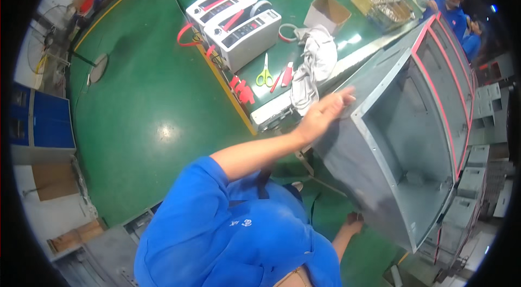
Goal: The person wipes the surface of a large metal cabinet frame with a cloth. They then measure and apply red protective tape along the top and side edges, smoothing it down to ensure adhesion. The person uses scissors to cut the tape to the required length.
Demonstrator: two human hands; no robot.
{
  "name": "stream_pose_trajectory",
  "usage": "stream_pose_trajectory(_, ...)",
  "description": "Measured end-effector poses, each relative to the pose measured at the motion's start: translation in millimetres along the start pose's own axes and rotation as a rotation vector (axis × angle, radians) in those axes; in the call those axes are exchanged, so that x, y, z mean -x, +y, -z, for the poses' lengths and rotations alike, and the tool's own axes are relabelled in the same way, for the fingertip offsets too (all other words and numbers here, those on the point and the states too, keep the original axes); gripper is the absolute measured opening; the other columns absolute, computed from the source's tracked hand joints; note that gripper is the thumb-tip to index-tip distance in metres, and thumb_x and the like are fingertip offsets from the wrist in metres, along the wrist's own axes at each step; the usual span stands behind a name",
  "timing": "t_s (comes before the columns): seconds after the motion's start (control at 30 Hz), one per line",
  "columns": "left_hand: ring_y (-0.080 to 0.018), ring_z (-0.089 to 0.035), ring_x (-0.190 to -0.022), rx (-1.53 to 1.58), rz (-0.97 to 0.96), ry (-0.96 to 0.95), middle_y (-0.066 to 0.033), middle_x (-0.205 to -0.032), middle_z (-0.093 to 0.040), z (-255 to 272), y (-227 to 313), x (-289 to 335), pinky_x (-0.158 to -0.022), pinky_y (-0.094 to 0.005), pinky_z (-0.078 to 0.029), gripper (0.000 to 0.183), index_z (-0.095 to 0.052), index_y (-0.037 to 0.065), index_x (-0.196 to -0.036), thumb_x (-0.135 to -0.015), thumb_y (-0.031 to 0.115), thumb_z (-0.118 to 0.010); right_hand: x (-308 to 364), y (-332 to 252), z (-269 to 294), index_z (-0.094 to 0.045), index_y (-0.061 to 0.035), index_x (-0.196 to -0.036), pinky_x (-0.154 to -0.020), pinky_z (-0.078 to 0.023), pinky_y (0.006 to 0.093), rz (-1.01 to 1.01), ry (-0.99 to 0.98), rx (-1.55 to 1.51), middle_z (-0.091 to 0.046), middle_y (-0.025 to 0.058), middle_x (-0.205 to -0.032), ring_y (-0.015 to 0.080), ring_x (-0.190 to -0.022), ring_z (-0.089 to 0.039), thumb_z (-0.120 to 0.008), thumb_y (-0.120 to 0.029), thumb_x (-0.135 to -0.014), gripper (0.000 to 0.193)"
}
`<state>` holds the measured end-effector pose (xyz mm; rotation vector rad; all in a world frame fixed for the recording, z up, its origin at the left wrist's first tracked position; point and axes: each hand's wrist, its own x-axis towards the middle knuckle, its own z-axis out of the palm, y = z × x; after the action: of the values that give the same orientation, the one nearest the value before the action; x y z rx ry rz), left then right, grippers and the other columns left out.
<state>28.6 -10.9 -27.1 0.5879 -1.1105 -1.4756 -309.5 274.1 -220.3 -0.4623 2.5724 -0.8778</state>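
A large grey sheet-metal cabinet (347, 162) stands tilted in front of me, its open compartment facing right. Red strips run along the frames beyond its near compartment. My left hand (325, 112) lies against the cabinet's upper left side near the corner, fingers stretched out along the metal. Lower down, my right hand (353, 223) is at the cabinet's bottom edge with its fingers curled against it. Part of that hand is hard to make out.
On the green-topped bench ahead are two tape dispensers (244, 37), green-handled scissors (265, 76), a red-handled cutter (287, 74), a grey cloth (317, 56), a tape roll (287, 32) and a cardboard box (327, 14). Another person (453, 10) in blue works at the far right.
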Motion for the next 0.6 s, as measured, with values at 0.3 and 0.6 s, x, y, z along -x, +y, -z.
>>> stream_pose_trajectory(0.3, -0.0389, -0.007, -0.133, -1.716, 0.107, -0.259, -0.0147, -0.146, -0.008, 135.3, -121.5, -161.1, -0.095, -0.0660, -0.021, 0.098, -0.030, 0.035, -0.134, -0.050, 0.033, -0.081, 139.7, -104.0, -29.3, -0.045, 0.0070, -0.116, -0.080, -0.047, 0.0337, -0.286, 0.010, -0.870, -0.051, 0.0177, -0.113, 0.0281, -0.097, -0.055, -0.047, -0.013, -0.086, 0.037)
stream_pose_trajectory(0.6, -0.0390, -0.050, -0.103, -1.447, -0.003, -0.293, -0.0248, -0.119, -0.046, 139.9, -159.5, -219.5, -0.083, -0.0412, -0.044, 0.068, -0.049, 0.023, -0.120, -0.057, 0.000, -0.064, 163.6, -139.7, 9.5, -0.046, 0.0061, -0.113, -0.075, -0.048, 0.0318, 0.043, 0.195, -0.740, -0.054, 0.0165, -0.104, 0.0242, -0.087, -0.059, -0.046, -0.008, -0.088, 0.028)
